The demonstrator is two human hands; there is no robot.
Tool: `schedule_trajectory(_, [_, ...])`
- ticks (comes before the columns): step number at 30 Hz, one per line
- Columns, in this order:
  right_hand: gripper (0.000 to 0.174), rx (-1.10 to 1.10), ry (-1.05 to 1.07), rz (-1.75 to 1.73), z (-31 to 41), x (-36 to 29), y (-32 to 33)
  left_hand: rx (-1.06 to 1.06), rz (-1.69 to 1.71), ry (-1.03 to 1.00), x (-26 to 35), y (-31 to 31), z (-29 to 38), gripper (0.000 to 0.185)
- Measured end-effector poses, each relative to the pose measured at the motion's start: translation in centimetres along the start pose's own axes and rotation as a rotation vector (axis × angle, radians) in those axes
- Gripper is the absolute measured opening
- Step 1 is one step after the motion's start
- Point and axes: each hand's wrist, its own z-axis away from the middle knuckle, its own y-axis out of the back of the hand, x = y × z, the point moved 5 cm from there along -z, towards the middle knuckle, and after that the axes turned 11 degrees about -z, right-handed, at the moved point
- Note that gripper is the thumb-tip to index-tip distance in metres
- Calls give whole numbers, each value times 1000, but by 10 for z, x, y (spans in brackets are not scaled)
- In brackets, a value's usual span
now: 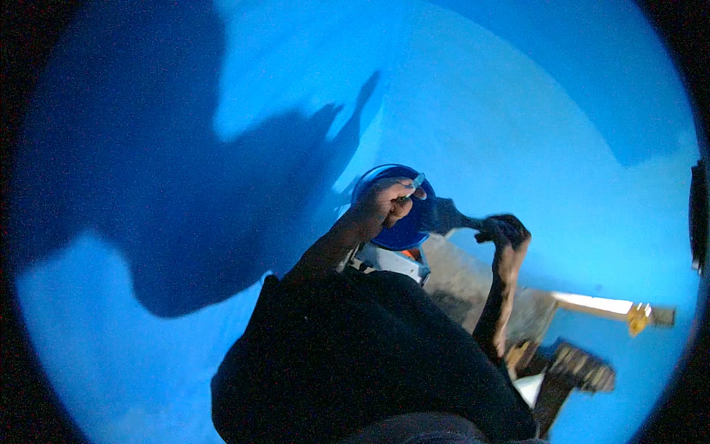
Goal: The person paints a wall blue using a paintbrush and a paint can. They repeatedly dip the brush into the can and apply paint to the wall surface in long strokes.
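Observation:
In front of my dark shirt, a round blue bucket (405, 236) with a dark blue inside is held close to a wall corner. My left hand (395, 200) is over its opening, fingers curled around a small light-blue piece (419, 180), perhaps the grip of the bucket's handle. To the right, my right hand (505, 228) is closed on the handle of a dark, wide paintbrush (444, 215). The brush head is at the bucket's right rim; whether it touches the rim I cannot tell. Blur hides the bristles' tips.
Blue walls (488, 111) meet at a corner ahead. My shadow (233, 211) covers much of the left wall. Below the bucket is a pale object (391, 261) with an orange part. Lower right are a grey floor area (466, 277), a pale ledge (593, 304) and a brown slatted item (585, 366).

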Motion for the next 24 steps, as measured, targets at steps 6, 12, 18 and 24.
schedule_trajectory(6, [20,-336,254,488,-12,30,-69,-19,14,6,20,-10,17,38])
schedule_trajectory(12, [9,-414,247,767,-27,83,-109,-15,29,10,22,-10,15,44])
schedule_trajectory(18, [14,-491,224,957,-20,93,-130,-7,5,14,19,-6,15,43])
schedule_trajectory(24, [18,-471,209,988,-17,125,-132,-104,13,44,22,-4,9,38])
